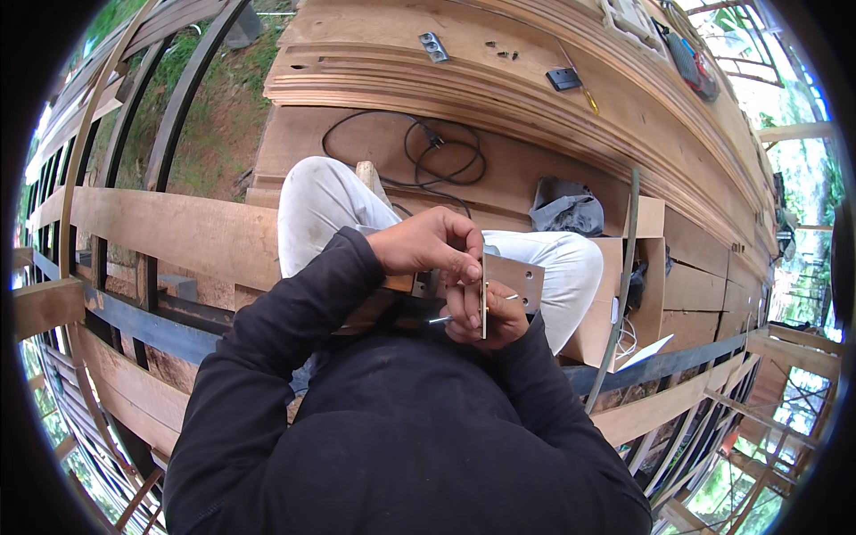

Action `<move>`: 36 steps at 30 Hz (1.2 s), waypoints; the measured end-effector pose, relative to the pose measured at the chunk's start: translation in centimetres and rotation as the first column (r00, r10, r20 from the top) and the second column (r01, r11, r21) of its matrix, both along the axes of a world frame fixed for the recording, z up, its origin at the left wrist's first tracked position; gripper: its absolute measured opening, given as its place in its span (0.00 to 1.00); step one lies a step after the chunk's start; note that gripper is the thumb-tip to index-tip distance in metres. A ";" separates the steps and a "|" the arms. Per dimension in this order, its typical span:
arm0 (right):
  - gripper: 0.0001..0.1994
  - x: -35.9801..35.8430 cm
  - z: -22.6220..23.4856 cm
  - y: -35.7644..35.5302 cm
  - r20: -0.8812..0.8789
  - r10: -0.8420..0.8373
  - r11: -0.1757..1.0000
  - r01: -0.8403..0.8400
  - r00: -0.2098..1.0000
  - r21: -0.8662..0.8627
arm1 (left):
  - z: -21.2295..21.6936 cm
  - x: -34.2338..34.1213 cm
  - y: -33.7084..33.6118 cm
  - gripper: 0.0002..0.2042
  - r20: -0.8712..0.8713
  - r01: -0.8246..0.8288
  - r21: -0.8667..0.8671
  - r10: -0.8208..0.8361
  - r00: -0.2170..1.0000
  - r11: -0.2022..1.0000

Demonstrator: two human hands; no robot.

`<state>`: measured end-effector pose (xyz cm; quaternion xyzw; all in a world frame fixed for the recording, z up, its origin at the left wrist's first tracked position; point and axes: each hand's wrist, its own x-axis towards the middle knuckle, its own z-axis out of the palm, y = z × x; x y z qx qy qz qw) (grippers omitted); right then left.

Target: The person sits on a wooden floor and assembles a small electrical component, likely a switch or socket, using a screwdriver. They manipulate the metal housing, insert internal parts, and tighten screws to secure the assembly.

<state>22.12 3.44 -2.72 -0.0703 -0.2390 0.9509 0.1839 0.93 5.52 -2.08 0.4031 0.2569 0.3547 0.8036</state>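
Over my lap, both hands hold a thin metal plate whose narrow edge point(485, 314) faces me. A flat tan leaf with small round holes point(517, 275) stands out to the right of that edge; whether the two are one piece, I cannot tell. My left hand point(437, 245) pinches the plate's far end between thumb and fingers. Closer to my body, my right hand point(499, 316) is closed around the near part, its fingers on both sides. A slim metallic tip point(440, 319) pokes out left of the right fingers; its kind is hidden.
Stacked boards point(383, 85) lie ahead, bearing a socket plate point(434, 48), a black box point(563, 79) and a yellow-handled screwdriver point(591, 100). A black cable point(410, 147) coils before my knees. To the right are a grey plastic bag point(568, 210) and an open cardboard box point(606, 290).
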 end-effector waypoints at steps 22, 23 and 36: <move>0.20 -0.5 -0.3 0.0 -0.123 -0.011 0.984 -0.011 0.992 -0.177 | 0.5 0.8 -0.1 0.08 0.044 -0.137 0.064 0.134 0.990 0.988; 0.21 -0.5 -0.3 0.0 -0.114 0.001 0.981 -0.023 0.994 -0.193 | 1.2 0.6 -0.2 0.08 0.001 -0.123 0.066 0.123 0.992 0.990; 0.25 -1.0 0.3 0.1 0.047 0.009 0.973 0.002 0.999 -0.229 | -0.1 0.1 -0.1 0.08 -0.086 -0.149 0.027 0.151 0.985 0.989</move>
